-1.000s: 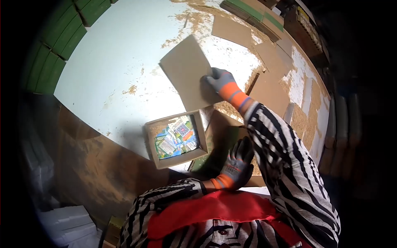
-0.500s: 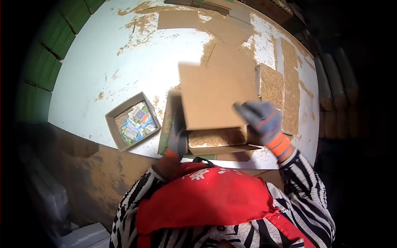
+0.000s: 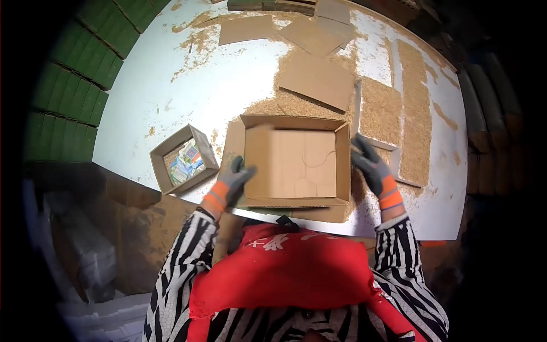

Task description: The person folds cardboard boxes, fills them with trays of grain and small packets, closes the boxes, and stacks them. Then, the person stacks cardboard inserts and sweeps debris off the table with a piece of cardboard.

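An open cardboard box (image 3: 343, 165) stands near the table's front edge, with a flat cardboard sheet (image 3: 302, 165) lying inside it. My left hand (image 3: 236, 178), in a grey and orange glove, is at the box's left side, fingers apart and holding nothing. Just off the right wall is my right hand (image 3: 370, 165), gloved the same way, its fingers spread and empty. What lies under the sheet is hidden. To the left of my left hand, a smaller box (image 3: 212, 161) holds colourful printed packets (image 3: 186, 163).
Loose shavings lie across the white table (image 3: 228, 85). Cardboard sheets (image 3: 322, 80) are behind the box. A shavings-filled tray (image 3: 380, 111) sits at the right. Green boxes (image 3: 74, 97) are stacked along the left, and wrapped packages (image 3: 484, 102) stand beyond the right edge.
The cardboard sheet has gone down into the box, and my right hand has let it go. Both hands are now on either side of the box, which shows fully.
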{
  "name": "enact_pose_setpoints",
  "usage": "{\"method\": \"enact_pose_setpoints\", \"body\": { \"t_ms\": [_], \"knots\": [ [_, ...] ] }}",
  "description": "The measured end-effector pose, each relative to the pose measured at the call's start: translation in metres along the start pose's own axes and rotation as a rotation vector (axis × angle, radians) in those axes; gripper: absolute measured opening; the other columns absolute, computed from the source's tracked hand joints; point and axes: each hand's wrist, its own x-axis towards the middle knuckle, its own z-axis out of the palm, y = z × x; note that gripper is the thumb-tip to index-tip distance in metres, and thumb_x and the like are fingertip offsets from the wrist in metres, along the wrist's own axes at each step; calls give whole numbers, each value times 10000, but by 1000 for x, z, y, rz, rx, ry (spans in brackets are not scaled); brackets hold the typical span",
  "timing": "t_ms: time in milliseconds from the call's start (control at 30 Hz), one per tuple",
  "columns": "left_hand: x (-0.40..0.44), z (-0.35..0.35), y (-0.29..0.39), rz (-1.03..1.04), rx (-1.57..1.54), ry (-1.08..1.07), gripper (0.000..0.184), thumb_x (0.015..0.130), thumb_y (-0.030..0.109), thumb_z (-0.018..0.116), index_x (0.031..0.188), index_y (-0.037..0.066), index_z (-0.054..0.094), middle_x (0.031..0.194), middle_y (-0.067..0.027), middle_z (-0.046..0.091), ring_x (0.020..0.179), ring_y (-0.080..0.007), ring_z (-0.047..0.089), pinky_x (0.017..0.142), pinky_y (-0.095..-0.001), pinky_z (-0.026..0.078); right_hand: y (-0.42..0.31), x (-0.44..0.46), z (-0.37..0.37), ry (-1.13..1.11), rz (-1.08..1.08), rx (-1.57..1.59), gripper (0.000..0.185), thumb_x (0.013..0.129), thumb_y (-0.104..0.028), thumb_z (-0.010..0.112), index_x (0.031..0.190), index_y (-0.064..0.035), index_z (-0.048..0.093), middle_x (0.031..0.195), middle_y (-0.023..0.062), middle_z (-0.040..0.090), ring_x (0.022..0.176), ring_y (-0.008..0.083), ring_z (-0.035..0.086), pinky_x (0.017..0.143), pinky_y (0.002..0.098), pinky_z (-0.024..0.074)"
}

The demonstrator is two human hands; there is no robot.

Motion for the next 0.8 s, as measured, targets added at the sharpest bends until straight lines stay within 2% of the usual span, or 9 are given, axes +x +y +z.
{"method": "enact_pose_setpoints", "body": {
  "t_ms": [67,133,200,267,333,467,500,667,800],
  "knots": [
    [-32,37,106,-95,210,135,581,856,293,656,1307,-2,439,1231,-91,548,1118,-190,526,922,-318,442,46,18,28,-72,265,-244,649,818,-187,698,1360,-5,391,1265,123,531,1115,212,519,948,301,425],
    [-13,35,36,1,238,114,617,830,292,689,1294,-26,437,1219,-117,553,1104,-196,528,918,-322,444,66,20,62,80,100,-256,721,731,-233,793,1307,5,431,1184,126,575,1082,217,530,941,310,428],
    [-30,30,114,147,475,115,697,764,263,764,1289,-49,428,1210,-148,550,1103,-200,525,920,-321,448,81,23,59,112,91,-83,697,704,-184,818,1267,10,456,1113,122,605,988,189,569,860,301,480],
    [-22,48,71,23,-157,219,748,726,260,798,1299,-42,422,1223,-150,547,1114,-207,527,935,-325,442,60,10,55,59,225,131,648,745,-112,780,1280,1,432,1121,109,595,934,160,588,778,278,513],
    [-30,42,114,32,-278,174,932,673,265,839,1382,-5,298,1292,-149,486,1169,-219,491,980,-341,420,48,6,48,68,215,261,619,799,-58,709,1321,-24,379,1127,95,586,963,173,583,801,279,503],
    [-23,0,122,96,-898,163,521,965,252,483,1377,-14,310,1311,-165,468,1191,-215,476,1014,-305,378,-21,36,78,-32,198,492,440,920,-224,535,1311,-52,432,1208,75,541,1084,161,530,901,301,457],
    [-14,-3,100,251,-756,285,447,1011,249,319,1373,-13,324,1351,-180,431,1237,-252,438,1061,-326,324,-17,58,85,-48,242,563,432,929,-261,527,1303,-60,447,1202,68,543,1074,163,541,884,301,472],
    [-26,-18,27,306,193,529,480,984,233,394,1342,-83,341,1391,-263,348,1312,-377,307,1102,-393,238,-26,197,196,125,40,486,560,842,-285,678,1285,-35,442,1138,103,567,997,204,581,815,337,512],
    [-20,-25,33,289,188,640,472,959,219,414,1341,-53,363,1360,-264,390,1279,-391,357,1094,-414,251,5,271,294,247,109,364,885,658,-338,835,1354,-61,364,1133,126,566,984,253,565,819,391,485]
  ]
}}
